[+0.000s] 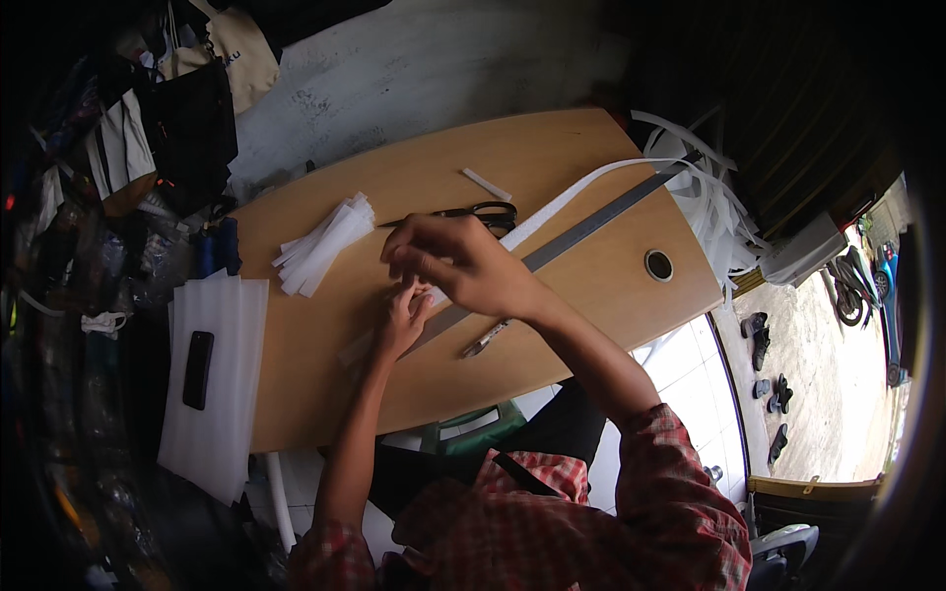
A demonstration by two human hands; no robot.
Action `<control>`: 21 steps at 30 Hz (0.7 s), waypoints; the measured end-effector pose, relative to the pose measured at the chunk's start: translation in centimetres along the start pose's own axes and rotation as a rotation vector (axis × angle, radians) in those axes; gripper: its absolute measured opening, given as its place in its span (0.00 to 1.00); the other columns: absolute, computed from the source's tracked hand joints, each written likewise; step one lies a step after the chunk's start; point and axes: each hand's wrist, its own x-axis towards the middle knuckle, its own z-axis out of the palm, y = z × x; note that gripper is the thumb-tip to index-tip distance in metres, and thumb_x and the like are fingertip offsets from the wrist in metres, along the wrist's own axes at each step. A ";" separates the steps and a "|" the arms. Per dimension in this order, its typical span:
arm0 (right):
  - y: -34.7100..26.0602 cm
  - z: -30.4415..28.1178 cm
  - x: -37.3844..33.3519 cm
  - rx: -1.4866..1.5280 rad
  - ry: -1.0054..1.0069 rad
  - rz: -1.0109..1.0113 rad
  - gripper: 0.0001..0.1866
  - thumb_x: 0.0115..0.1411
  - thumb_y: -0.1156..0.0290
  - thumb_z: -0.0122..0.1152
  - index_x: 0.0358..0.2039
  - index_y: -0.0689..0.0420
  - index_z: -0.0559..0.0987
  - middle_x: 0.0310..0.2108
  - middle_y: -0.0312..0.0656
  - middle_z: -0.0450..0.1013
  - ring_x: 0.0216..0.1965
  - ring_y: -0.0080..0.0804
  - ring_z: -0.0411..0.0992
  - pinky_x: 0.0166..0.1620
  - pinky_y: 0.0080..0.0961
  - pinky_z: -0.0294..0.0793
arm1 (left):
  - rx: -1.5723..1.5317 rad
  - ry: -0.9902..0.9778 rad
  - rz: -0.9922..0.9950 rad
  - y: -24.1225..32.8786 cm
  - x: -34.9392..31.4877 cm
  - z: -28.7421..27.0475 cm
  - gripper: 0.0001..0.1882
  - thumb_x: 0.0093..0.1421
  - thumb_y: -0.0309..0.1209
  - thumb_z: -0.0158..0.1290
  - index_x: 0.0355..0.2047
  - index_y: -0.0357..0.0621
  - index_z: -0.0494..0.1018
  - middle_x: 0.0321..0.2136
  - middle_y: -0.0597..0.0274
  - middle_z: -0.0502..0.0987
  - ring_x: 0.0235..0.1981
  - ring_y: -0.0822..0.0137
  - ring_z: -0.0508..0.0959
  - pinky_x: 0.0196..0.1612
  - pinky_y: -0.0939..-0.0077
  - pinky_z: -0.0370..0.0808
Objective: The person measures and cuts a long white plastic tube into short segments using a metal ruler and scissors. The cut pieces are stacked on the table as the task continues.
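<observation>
Wood-tone tabletop (591,286) is taking up most of the view & everything else is sitting on it or hanging off its edges. Just off its left end, a stack of white foam sheets (222,394) is lying w/ a dark phone (198,369) on top, prob. parked there to stay out of the way. Off the table's far right corner, a tangle of white strip offcuts (705,192) is spilling over the edge. Running diagonally across the table's middle, a long grey metal ruler (591,225) is lying flat, and a long white strip (572,197) is lying along its upper side, looks like it's set there as a straight edge/guide. Toward the table's upper left, a fanned pile of cut white strips (325,246) is sitting loose. Black-handled scissors (473,214) are resting near the table's centre, just above the hands. A small cutter-like tool (486,338) is lying on the table below the ruler.

Right hand (463,266) is arching over the strip's near end, fingers curled down & half-closed; looks like it's pinching the strip, but the grip is hidden so can't tell for sure. Left hand (402,317) is reaching up under it, fingertips pressing at the same spot, mostly open, seemingly steadying the strip end against the table.
</observation>
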 end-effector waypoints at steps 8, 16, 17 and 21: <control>20.7 -8.5 4.2 -1.125 0.095 0.196 0.13 0.56 0.73 0.61 0.43 0.56 0.80 0.40 0.52 0.80 0.46 0.53 0.79 0.48 0.46 0.78 | 0.091 0.006 -0.018 -0.7 0.0 -0.8 0.09 0.66 0.32 0.56 0.41 0.39 0.76 0.35 0.48 0.81 0.40 0.47 0.81 0.44 0.57 0.76; 21.5 -8.7 5.2 -1.163 -0.091 0.420 0.19 0.54 0.71 0.62 0.48 0.57 0.74 0.51 0.51 0.73 0.57 0.54 0.72 0.58 0.44 0.73 | 0.063 0.005 -0.029 -0.3 -0.3 -0.9 0.09 0.66 0.33 0.56 0.41 0.40 0.76 0.36 0.49 0.81 0.40 0.46 0.81 0.44 0.57 0.76; 20.9 -8.9 5.5 -1.203 -0.114 0.462 0.21 0.55 0.69 0.63 0.50 0.56 0.73 0.53 0.51 0.73 0.58 0.53 0.71 0.59 0.45 0.73 | 0.040 0.010 -0.021 -0.4 -0.5 -1.1 0.10 0.67 0.34 0.56 0.41 0.40 0.76 0.35 0.48 0.82 0.40 0.46 0.81 0.44 0.58 0.76; 21.5 -10.1 4.7 -1.313 -0.220 0.410 0.24 0.55 0.68 0.64 0.53 0.54 0.73 0.52 0.48 0.74 0.57 0.47 0.74 0.55 0.42 0.77 | 0.055 0.033 0.042 -1.2 -0.2 -0.4 0.09 0.66 0.33 0.56 0.40 0.40 0.76 0.35 0.49 0.82 0.40 0.46 0.81 0.44 0.58 0.76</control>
